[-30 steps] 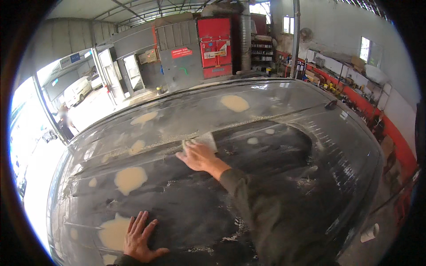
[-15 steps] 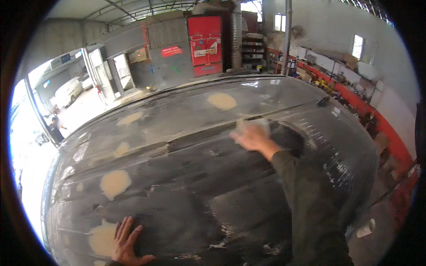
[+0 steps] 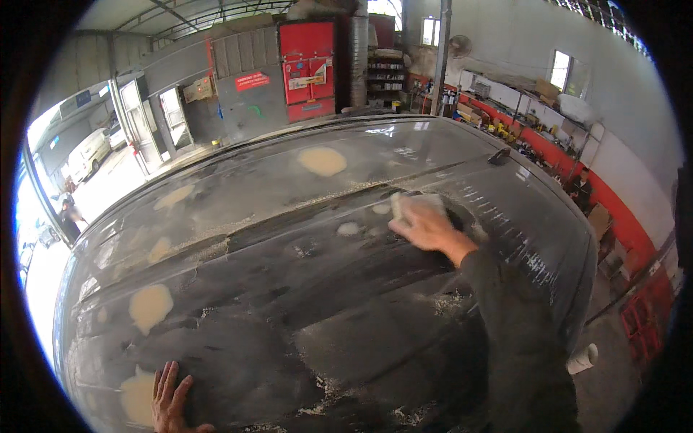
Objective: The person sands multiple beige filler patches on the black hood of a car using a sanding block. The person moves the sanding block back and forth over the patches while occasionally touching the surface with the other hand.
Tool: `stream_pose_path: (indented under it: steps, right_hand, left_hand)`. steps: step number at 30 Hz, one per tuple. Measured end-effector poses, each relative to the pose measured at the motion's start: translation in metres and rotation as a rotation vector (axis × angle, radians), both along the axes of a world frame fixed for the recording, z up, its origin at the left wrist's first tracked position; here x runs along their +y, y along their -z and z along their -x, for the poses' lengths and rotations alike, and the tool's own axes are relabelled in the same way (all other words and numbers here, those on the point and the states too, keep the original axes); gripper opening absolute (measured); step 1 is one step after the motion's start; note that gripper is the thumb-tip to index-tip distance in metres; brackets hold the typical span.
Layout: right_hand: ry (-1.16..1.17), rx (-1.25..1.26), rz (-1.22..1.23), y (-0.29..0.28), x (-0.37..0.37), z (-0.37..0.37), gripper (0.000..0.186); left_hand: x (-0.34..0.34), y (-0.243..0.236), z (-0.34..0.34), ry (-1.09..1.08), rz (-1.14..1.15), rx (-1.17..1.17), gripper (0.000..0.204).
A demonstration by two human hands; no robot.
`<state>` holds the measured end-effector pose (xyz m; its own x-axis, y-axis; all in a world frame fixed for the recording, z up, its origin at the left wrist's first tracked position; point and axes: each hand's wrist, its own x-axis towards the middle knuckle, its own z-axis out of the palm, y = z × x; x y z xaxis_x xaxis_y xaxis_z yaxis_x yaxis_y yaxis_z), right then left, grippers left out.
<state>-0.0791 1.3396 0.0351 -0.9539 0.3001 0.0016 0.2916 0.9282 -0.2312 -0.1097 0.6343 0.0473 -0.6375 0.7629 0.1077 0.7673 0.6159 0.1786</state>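
A wide vehicle roof (image 3: 260,325), dark grey and scuffed, fills the view below me. Beige filler patches (image 3: 151,307) dot its left and far parts. Right of the roof's middle, my right hand (image 3: 426,222) is closed over a pale sanding block (image 3: 396,206), pressed on the surface beside a long raised seam. The block is blurred and mostly covered by the hand. Small pale spots (image 3: 348,229) lie just left of it. At the lower left my left hand (image 3: 170,400) rests flat, fingers spread, at the edge of another beige patch (image 3: 137,397).
Light dust runs along the seam. A red cabinet (image 3: 309,65) stands beyond the roof. Along the right wall is a cluttered workbench (image 3: 520,133) with a red front. A white cylinder (image 3: 582,359) lies on the floor at right. Another person (image 3: 70,216) is far left.
My right hand has slid rightward along the roof with the block, uncovering pale spots. My left hand stays by the same patch. The whole view has shifted slightly right.
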Motion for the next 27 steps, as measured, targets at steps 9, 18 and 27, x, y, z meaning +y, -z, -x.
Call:
stream_pose_path:
  steps: [9,18,27]
  right_hand:
    - [-0.018,0.28,-0.092,0.029,-0.02,0.085,0.081]
    - [0.261,0.163,0.081,0.005,-0.024,0.092,0.084]
    - [-0.158,0.511,-0.131,0.044,-0.041,0.096,0.057]
  left_hand:
    - [0.016,-0.012,0.006,-0.001,-0.001,-0.053,0.099]
    - [0.008,-0.009,-0.003,-0.034,0.018,-0.02,0.099]
    - [0.001,-0.001,0.015,0.007,0.014,-0.044,0.106]
